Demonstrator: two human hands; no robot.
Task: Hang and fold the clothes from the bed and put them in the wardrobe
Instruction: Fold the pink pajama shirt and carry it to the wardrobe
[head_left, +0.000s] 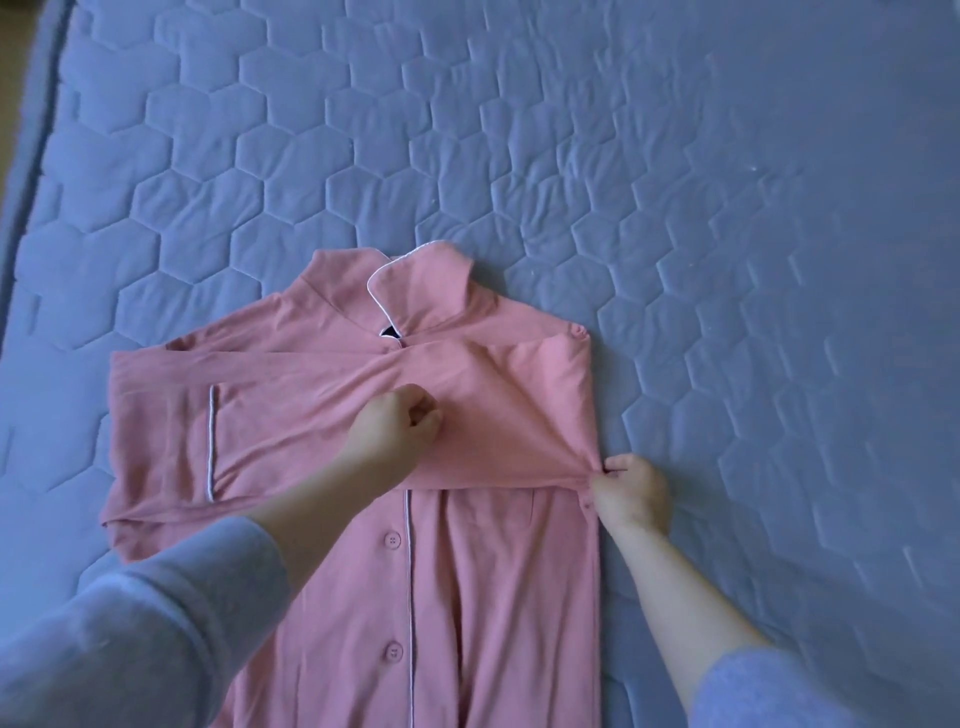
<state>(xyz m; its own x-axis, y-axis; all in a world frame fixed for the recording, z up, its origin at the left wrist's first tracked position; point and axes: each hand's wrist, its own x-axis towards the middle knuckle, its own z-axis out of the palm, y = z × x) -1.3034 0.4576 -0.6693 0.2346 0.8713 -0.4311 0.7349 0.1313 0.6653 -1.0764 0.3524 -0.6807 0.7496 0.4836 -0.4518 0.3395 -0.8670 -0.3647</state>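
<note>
A pink button-front shirt (467, 597) with white piping lies flat on the bed, collar pointing away from me. Its right sleeve (311, 395) is folded across the chest toward the left, cuff piping showing at the left. My left hand (400, 426) sits on the middle of that folded sleeve with its fingers curled, pinching the fabric. At the shirt's right edge, my right hand (631, 491) pinches the fold of the sleeve and pulls it taut. Both forearms wear grey-blue sleeves.
The bed is covered by a blue quilted spread (675, 182) with a hexagon pattern, slightly wrinkled to the right of the shirt. The bed's left edge (36, 130) runs down the left side of the view.
</note>
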